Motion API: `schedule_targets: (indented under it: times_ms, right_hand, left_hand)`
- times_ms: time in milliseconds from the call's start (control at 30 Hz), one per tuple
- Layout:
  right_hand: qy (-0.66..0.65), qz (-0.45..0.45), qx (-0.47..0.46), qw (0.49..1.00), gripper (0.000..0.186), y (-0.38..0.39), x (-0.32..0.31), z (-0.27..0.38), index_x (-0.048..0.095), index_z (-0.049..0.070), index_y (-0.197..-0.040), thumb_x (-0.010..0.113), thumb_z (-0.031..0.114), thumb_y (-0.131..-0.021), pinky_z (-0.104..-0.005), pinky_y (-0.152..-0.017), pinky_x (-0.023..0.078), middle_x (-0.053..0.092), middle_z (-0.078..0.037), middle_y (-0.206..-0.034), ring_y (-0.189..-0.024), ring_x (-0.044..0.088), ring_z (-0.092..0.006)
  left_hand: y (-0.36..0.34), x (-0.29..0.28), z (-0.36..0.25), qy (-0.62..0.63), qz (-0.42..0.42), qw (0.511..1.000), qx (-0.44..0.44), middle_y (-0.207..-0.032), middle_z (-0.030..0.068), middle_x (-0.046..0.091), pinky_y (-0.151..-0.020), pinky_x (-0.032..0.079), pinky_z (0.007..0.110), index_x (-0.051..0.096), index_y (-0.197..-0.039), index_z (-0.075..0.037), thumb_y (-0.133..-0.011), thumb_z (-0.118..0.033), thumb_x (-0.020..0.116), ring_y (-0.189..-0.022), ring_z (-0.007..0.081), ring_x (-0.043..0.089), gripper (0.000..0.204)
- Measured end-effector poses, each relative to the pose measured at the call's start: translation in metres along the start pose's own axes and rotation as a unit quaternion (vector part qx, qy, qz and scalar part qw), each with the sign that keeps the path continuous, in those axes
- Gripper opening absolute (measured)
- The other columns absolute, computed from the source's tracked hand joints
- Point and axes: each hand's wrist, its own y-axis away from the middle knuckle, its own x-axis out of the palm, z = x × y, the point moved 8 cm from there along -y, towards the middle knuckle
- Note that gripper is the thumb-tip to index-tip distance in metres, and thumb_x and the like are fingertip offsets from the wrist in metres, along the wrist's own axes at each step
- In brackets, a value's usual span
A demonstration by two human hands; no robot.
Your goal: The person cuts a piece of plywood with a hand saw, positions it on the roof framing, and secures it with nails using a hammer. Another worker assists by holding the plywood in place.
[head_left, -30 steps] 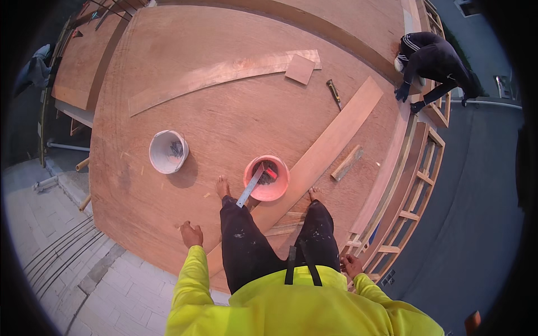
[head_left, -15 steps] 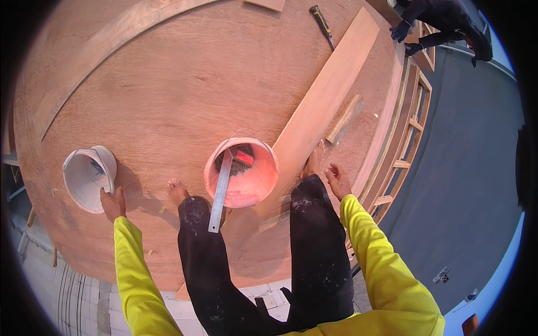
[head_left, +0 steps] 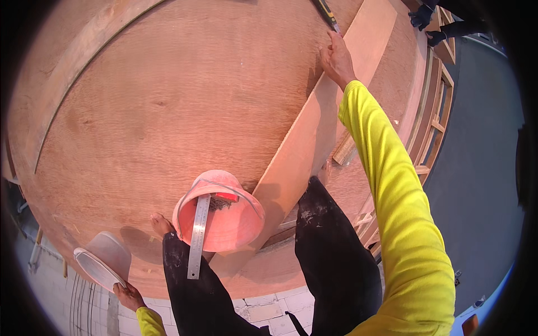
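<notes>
At the lower left, my left hand [head_left: 129, 295] is closed on the rim of a white bucket [head_left: 115, 252], which stands tilted on the plywood. My right hand [head_left: 338, 63] reaches far forward over a long plank [head_left: 297, 137]. Its fingers are partly extended, the tips close to the metal end of a hand tool with a black and yellow handle [head_left: 325, 12]; I see nothing held in it. Between my legs is a pinkish bucket [head_left: 246, 221] holding a steel ruler [head_left: 198, 238], a red object [head_left: 226, 197] and a heap of what look like nails [head_left: 219, 205].
Beneath everything lies a large plywood sheet [head_left: 185, 123]. A curved wooden strip [head_left: 73, 70] runs along the far left. A short wood block [head_left: 344, 150] lies right of the plank. Wooden frames [head_left: 437, 126] line the right edge; another person's gloved hands [head_left: 420, 18] are beyond.
My right hand has moved from beside my right knee far forward to the tool's tip. My left hand has tipped the white bucket, its mouth now facing down toward me. The view has shifted.
</notes>
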Motion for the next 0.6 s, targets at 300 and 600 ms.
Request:
schedule_targets:
  times_ms: [300,600]
  right_hand:
    - [0.067,0.13,0.094,0.985,0.052,-0.08,0.039,-0.017,0.052,0.003,-0.128,0.069,0.018,-0.082,-0.0487,-0.09,0.053,0.063,-0.029,-0.116,-0.105,0.064,-0.045]
    - [-0.533,-0.024,-0.063,0.843,0.033,-0.014,-0.101,0.211,0.052,0.01,-0.107,0.071,-0.001,-0.082,-0.0308,-0.071,0.051,0.059,-0.005,-0.092,-0.079,0.063,-0.0184]
  left_hand:
    - [0.304,-0.005,0.091,-0.142,0.074,0.986,-0.04,-0.095,0.0185,0.062,-0.075,0.054,0.045,0.058,-0.104,0.005,-0.096,-0.024,0.058,-0.086,0.0366,0.063,0.029]
    - [0.304,-0.055,0.089,-0.15,0.106,0.983,-0.019,-0.093,0.0171,0.064,-0.071,0.055,0.043,0.059,-0.106,0.003,-0.095,-0.028,0.059,-0.082,0.0344,0.064,0.033]
